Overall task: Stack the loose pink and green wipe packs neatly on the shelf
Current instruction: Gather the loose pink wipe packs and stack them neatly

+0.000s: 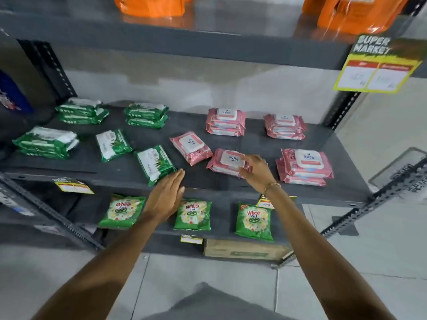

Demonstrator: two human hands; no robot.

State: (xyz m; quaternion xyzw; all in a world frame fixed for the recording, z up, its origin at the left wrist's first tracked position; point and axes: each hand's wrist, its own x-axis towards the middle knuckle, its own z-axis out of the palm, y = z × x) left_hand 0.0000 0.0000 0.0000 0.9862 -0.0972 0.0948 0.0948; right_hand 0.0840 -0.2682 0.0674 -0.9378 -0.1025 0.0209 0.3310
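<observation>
On the dark grey shelf lie two loose green wipe packs, one skewed at mid-left and one near the front edge. Two loose pink packs lie askew, one in the middle and one to its right. My left hand is flat with its fingers together, fingertips touching the front green pack's near corner. My right hand has its fingers curled around the right edge of the nearer pink pack. Neat green stacks and pink stacks stand around them.
Three green detergent bags stand on the shelf below, with a cardboard box under them. Orange bags sit on the upper shelf. A yellow price sign hangs at upper right. Perforated metal uprights frame the shelf.
</observation>
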